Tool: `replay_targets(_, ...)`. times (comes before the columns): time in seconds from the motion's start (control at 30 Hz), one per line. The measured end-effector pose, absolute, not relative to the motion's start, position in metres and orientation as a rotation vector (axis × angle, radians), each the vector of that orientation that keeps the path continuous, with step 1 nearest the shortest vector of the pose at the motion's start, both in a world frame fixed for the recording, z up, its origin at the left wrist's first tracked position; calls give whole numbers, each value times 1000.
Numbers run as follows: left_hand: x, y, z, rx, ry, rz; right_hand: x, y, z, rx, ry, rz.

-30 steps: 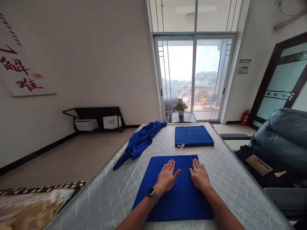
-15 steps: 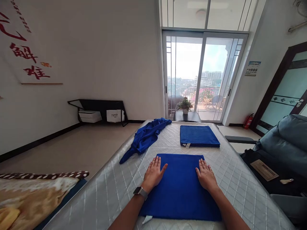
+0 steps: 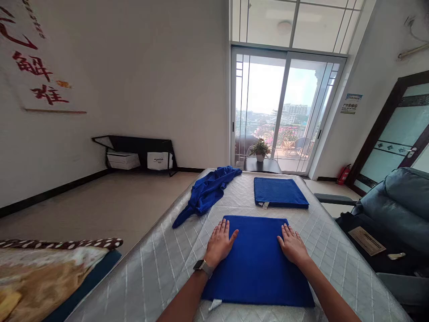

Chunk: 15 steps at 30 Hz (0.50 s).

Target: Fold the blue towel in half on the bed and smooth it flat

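A folded blue towel [image 3: 258, 264] lies flat on the quilted silver mattress [image 3: 161, 273] in front of me. My left hand [image 3: 220, 243], with a watch on its wrist, rests flat and open on the towel's left edge. Over on the towel's right edge my right hand [image 3: 292, 245] lies flat with its fingers spread. A second folded blue towel [image 3: 279, 192] sits farther back on the mattress. A crumpled blue cloth [image 3: 208, 192] lies at the back left, hanging over the mattress edge.
A patterned blanket [image 3: 43, 277] lies at the near left. A grey-blue recliner [image 3: 395, 214] stands close on the right. Beyond the mattress are a small table with a potted plant [image 3: 260, 150] and glass balcony doors [image 3: 284, 112]. A black shelf [image 3: 137, 154] stands against the left wall.
My hands have slid apart from the middle of the near towel out to its left and right edges. The camera has shifted slightly.
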State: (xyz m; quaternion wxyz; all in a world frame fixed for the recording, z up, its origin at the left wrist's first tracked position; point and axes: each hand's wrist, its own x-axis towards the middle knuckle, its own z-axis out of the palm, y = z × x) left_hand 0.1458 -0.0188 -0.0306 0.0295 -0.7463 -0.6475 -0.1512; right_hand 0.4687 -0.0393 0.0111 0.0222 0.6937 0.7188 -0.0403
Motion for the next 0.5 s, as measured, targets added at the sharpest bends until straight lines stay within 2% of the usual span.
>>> replay_targets(0.2, 148, -20, -27, -2290, -2022, -494, 466, -14, 25, 2145, 2277, -114)
replay_targets(0.5, 146, -18, -30, -2284, -2009, -479, 474, 4, -6, 2227, 2376, -141)
